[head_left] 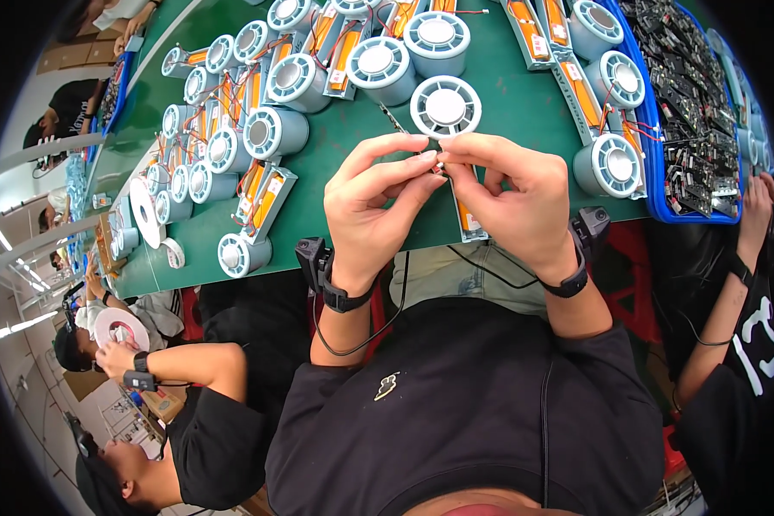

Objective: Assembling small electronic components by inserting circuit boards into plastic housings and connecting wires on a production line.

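Note:
My left hand (365, 206) and my right hand (525, 193) meet fingertip to fingertip above the table's near edge, both closed in a pinch. A narrow dark circuit board (392, 119) juts out past my left fingers, which grip it. At the meeting point sits a small white connector (439, 162), pinched by my right thumb and forefinger; how far it sits in the board cannot be made out. Just beyond my fingers stands a light blue round-headed device (445, 107). Its body with an orange battery pack (468, 220) runs beneath my hands, partly hidden.
Many similar blue devices with red wires (275, 133) lie across the green table (335, 168). At right, a blue bin (654, 185) is heaped with dark circuit boards. A white tape roll (146, 213) lies at left. Co-workers sit on both sides, one arm (744, 241) close at right.

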`<move>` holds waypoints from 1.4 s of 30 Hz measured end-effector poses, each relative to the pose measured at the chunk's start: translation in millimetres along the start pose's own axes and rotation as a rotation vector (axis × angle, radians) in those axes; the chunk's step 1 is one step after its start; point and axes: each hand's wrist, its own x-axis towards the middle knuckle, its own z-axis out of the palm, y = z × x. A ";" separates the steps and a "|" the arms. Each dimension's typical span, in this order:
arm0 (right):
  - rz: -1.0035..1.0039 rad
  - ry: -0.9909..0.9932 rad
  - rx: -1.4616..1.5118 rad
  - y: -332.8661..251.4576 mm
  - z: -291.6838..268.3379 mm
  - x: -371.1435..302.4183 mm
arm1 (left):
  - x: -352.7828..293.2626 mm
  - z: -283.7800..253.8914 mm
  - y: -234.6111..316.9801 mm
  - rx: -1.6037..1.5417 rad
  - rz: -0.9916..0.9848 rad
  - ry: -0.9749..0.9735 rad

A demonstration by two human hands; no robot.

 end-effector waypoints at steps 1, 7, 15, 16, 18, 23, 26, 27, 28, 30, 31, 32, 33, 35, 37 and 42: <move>-0.033 0.007 -0.015 1.3 0.1 0.0 | -0.3 0.2 -0.3 -0.010 0.000 0.008; -0.238 0.007 -0.145 6.3 -2.7 -1.0 | -1.6 -0.5 1.8 0.092 -0.007 0.016; 0.280 -0.072 0.278 -4.7 -7.5 -2.6 | 2.4 -6.2 -3.6 0.117 0.069 -0.061; 0.248 -0.052 0.237 -4.9 -5.2 -4.5 | 2.7 -5.9 -3.9 0.108 0.064 -0.062; 0.183 -0.012 0.153 -6.4 0.3 -8.7 | 2.8 -5.2 -4.0 0.097 0.062 -0.063; -0.044 0.015 -0.009 -8.1 2.3 -11.5 | -2.3 4.9 -4.1 0.112 0.034 0.044; -0.068 -0.029 -0.052 -11.1 0.0 -17.8 | -3.8 2.9 -2.4 0.113 0.048 0.037; -0.075 -0.022 -0.053 -11.7 -0.3 -16.3 | -0.8 1.1 -3.0 0.111 0.036 0.010; -0.083 -0.034 -0.066 -12.3 -0.4 -14.3 | 2.4 -0.7 -3.5 0.109 0.024 -0.016; -0.101 -0.067 -0.095 -13.1 -3.1 -10.9 | 4.9 -1.0 -0.8 0.105 0.018 -0.034; -0.110 -0.066 -0.098 -14.0 -3.8 -11.4 | 2.8 -1.1 4.9 0.154 0.027 -0.049; -0.046 -0.038 -0.013 -15.1 -3.7 -14.4 | 0.9 -1.1 11.2 0.202 0.037 -0.062; 0.016 -0.011 0.072 -16.5 -3.8 -17.5 | 1.8 -1.0 15.9 0.249 0.048 -0.074; 0.055 0.000 0.159 -18.0 -5.7 -14.6 | 8.2 -5.1 22.8 0.356 0.101 -0.094; 0.033 -0.051 -0.056 -22.5 -20.0 -14.6 | 7.3 -8.3 33.1 0.563 0.159 -0.159; 0.132 -0.503 -0.154 -44.3 -39.9 0.3 | 28.4 -7.7 44.7 0.153 -0.283 -0.344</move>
